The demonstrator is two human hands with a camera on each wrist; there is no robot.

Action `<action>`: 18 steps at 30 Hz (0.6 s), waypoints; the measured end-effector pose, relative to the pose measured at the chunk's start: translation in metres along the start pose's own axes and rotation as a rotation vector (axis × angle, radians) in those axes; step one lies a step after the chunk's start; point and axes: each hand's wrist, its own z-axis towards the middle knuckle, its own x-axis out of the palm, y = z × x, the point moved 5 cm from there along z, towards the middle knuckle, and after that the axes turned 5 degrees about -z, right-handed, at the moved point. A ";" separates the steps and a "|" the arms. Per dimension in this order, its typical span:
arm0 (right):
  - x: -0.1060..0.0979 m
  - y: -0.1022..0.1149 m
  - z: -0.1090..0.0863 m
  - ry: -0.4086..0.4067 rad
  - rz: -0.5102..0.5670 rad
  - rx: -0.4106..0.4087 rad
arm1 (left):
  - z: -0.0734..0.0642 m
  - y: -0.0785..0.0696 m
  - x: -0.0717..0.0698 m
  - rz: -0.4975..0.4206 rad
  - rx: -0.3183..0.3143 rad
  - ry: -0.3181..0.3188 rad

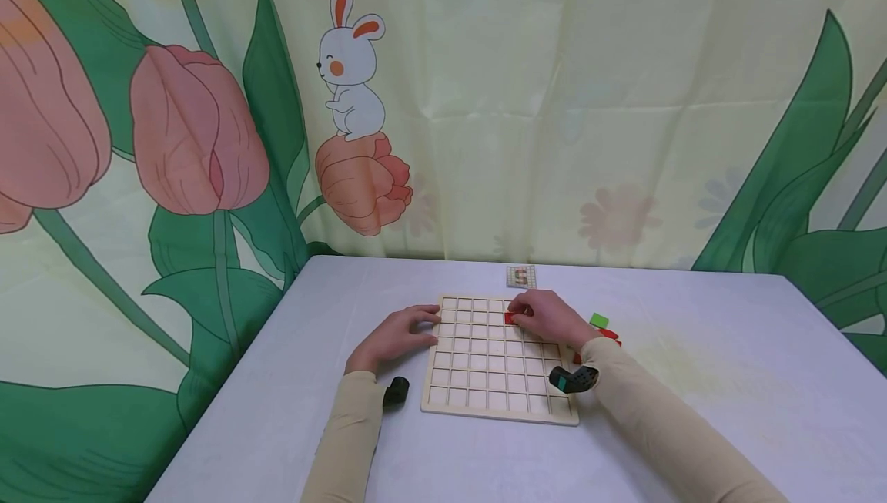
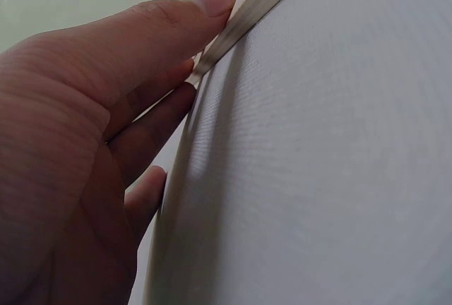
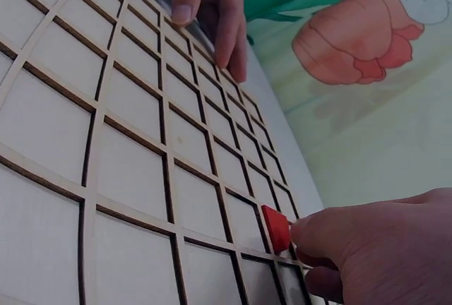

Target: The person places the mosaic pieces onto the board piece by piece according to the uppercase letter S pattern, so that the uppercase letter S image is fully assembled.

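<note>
A square wooden grid board [image 1: 499, 415] lies on the white-covered table. Near its far right corner my right hand [image 1: 550, 316] pinches a small red tile [image 3: 277, 230] between thumb and fingers. In the right wrist view the tile stands tilted over one of the cells, close to the dividers. My left hand [image 1: 396, 337] rests against the board's left edge with its fingers extended. From the left wrist view, its thumb [image 2: 212, 0] and fingertips touch the board's side.
Right of the board, partly hidden by my right wrist, lie a green tile [image 1: 599, 320] and several red pieces [image 1: 608, 333]. Behind the board is a small card [image 1: 521, 276] with a grid picture. A printed curtain [image 1: 485, 102] hangs along the table's far edge.
</note>
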 end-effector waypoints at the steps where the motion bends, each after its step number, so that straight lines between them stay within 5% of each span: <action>1: -0.001 -0.002 -0.001 -0.010 0.001 0.003 | 0.000 0.000 0.000 -0.002 0.000 0.000; 18: -0.030 -0.056 -0.054 -0.093 0.054 0.214 | 0.000 -0.001 0.000 0.015 -0.008 0.002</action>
